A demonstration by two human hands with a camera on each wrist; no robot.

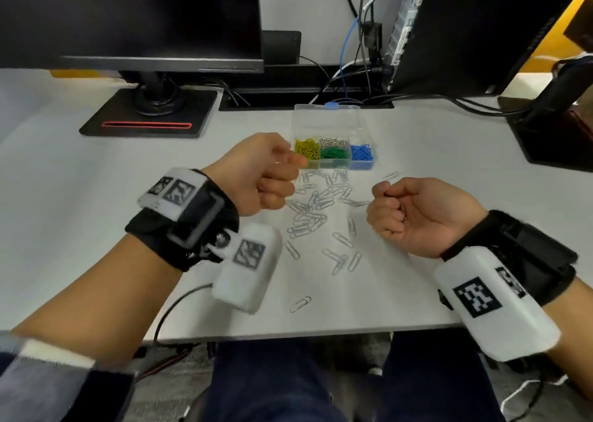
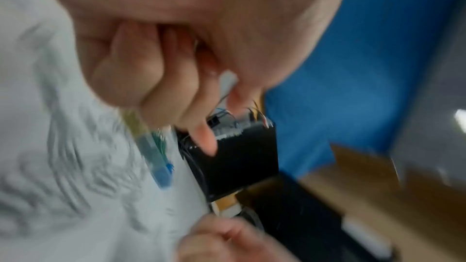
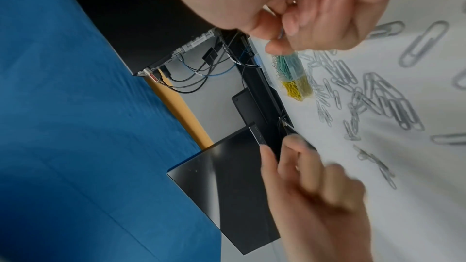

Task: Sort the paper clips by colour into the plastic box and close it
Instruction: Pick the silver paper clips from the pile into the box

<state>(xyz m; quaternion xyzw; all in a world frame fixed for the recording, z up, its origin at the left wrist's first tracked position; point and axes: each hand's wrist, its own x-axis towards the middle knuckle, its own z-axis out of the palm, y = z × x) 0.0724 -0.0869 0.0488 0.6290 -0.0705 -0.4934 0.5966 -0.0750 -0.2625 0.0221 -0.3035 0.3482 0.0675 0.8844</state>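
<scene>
The clear plastic box (image 1: 333,165) stands open at mid-table with its lid (image 1: 327,120) laid back. It holds yellow clips (image 1: 308,149), green clips (image 1: 335,154), blue clips (image 1: 361,152) and some silver clips (image 1: 335,142). Loose silver clips (image 1: 314,203) lie scattered in front of it. My left hand (image 1: 288,165) hovers at the box's front left corner, fingers curled, pinching what looks like a silver clip (image 2: 227,81). My right hand (image 1: 385,194) rests palm up to the right of the pile, fingers curled round silver clips (image 3: 293,1).
A monitor on a black stand (image 1: 147,113) is at the back left. A computer tower (image 1: 465,30) with cables (image 1: 353,78) stands behind the box, and a black stand (image 1: 552,133) at the right. One clip (image 1: 300,304) lies near the table's front edge (image 1: 288,332).
</scene>
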